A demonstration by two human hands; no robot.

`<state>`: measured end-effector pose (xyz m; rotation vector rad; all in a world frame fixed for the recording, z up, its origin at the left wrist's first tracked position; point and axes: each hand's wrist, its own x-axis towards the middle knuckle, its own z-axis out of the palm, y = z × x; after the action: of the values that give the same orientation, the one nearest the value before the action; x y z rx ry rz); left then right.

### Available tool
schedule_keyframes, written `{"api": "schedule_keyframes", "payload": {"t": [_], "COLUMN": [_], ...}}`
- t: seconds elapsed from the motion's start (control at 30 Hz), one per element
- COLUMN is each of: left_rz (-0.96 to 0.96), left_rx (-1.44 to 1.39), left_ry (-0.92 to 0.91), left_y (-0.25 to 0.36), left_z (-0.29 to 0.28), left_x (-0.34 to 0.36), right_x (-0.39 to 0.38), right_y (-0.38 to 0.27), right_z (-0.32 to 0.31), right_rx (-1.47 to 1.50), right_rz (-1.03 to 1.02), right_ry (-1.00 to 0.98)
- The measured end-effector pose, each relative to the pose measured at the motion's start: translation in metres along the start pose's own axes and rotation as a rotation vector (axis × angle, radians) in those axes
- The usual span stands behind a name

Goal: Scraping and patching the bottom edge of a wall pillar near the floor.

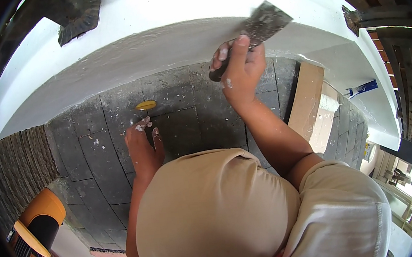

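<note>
My right hand (244,75), its fingers wrapped round the dark handle, grips a putty knife (266,22). The knife's wide metal blade is specked with white and points up to the right, in front of the low white wall (165,14). Whether the blade touches the wall I cannot tell. Over the grey paving, my left hand (144,144) has its thumb apart from its fingers and nothing visible in it. White smears mark both hands. Just beyond the left fingertips lies a small yellow oval thing (145,105), leaf-like in shape.
Grey paving (97,159) with white specks runs along the wall's foot. A cardboard box (307,94) lies at the right, with a white roll (329,103) by it. Blue tape or a blue-handled tool (363,87) shows against the wall. An orange-and-black object (45,213) stands lower left.
</note>
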<state>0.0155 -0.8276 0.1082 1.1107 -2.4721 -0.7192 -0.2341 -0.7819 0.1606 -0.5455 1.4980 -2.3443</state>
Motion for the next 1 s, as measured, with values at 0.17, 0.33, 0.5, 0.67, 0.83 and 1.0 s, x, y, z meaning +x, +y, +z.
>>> {"api": "schedule_keyframes", "payload": {"t": [0.17,0.33,0.5,0.67,0.83,1.0], "left_rz": [0.023,0.012,0.027,0.029,-0.029,-0.015], "left_rx": [0.006,-0.031,-0.018,-0.063,-0.056,-0.055], "left_ry": [-0.012,0.014,0.016,0.025,-0.015,-0.027], "left_y": [0.002,0.001,-0.004,-0.002,-0.001,-0.001], "left_z": [-0.001,0.002,0.006,0.003,0.003,0.005], "left_x": [0.001,-0.001,-0.002,-0.003,-0.003,-0.005], "right_x": [-0.010,-0.003,-0.022,-0.011,-0.014,-0.024], "right_y": [0.001,-0.003,0.007,0.005,0.002,0.014], "right_z": [0.000,-0.003,0.004,0.006,0.016,0.010], "right_rx": [-0.099,-0.030,-0.263,-0.119,-0.095,-0.280], "right_rz": [-0.018,0.017,0.043,0.011,0.029,0.057], "right_ry": [-0.089,-0.037,-0.192,-0.162,-0.106,-0.237]}}
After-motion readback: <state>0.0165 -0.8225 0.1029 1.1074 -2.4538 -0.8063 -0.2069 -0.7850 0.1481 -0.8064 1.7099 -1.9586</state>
